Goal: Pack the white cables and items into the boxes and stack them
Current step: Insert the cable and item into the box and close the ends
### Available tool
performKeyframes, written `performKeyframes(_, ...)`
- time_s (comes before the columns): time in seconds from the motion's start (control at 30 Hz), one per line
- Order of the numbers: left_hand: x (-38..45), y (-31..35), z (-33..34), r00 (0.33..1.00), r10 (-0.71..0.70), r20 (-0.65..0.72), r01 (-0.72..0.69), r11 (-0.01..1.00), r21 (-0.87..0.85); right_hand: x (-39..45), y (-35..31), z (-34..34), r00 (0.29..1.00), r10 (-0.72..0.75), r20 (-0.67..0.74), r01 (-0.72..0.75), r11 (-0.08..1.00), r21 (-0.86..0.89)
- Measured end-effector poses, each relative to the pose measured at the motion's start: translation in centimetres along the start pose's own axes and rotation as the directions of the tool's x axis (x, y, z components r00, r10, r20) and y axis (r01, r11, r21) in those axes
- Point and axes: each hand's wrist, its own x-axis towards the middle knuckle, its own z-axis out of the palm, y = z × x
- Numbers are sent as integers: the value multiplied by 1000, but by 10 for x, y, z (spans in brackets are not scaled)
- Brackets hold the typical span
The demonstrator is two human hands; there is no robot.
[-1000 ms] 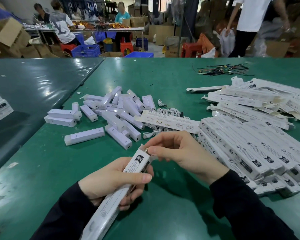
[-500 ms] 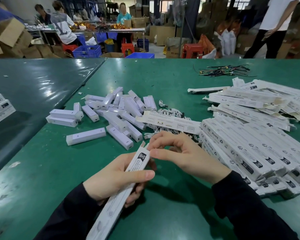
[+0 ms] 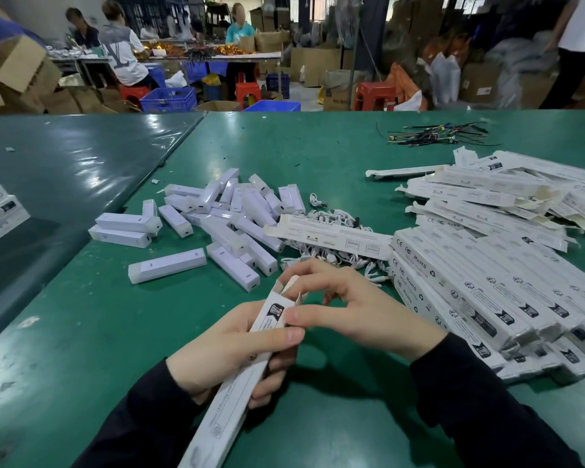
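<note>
**Box held at its open end, stock spread across the green surface**

While my left hand (image 3: 230,346) wraps its grip around the long white box (image 3: 240,376), thumb across the top face, the box tilts away from me with its far end open and flaps up. My right hand (image 3: 345,309) is at that end, its grip pinching a flap between thumb and forefinger; a pale rounded piece (image 3: 289,283) shows at the mouth, and I cannot tell what else is inside. Just beyond the hands, a tangle of white cables (image 3: 335,255) lies on the green surface (image 3: 81,332), with 1 flat box (image 3: 328,236) lying across it. Left of the cables sits a loose heap of short white items (image 3: 230,217). To the right, closed boxes (image 3: 487,292) lie side by side in a stack, and behind them is a pile of boxes with open flaps (image 3: 487,201). Near the far edge lies a bundle of dark wires (image 3: 436,136).
</note>
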Motion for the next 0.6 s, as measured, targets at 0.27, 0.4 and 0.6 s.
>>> performKeyframes(0.27,6,2,1,993,109,-50,-113,991,-74,1,1,-7,989,-44,-140,79,964,253)
performKeyframes(0.4,11,-1,3,931,296,-212,-290,955,59,4,4,-6,942,-48,-331,145,950,276)
performKeyframes(0.6,12,-4,11,881,428,-201,-398,901,170,7,2,0,917,60,-395,174,831,529)
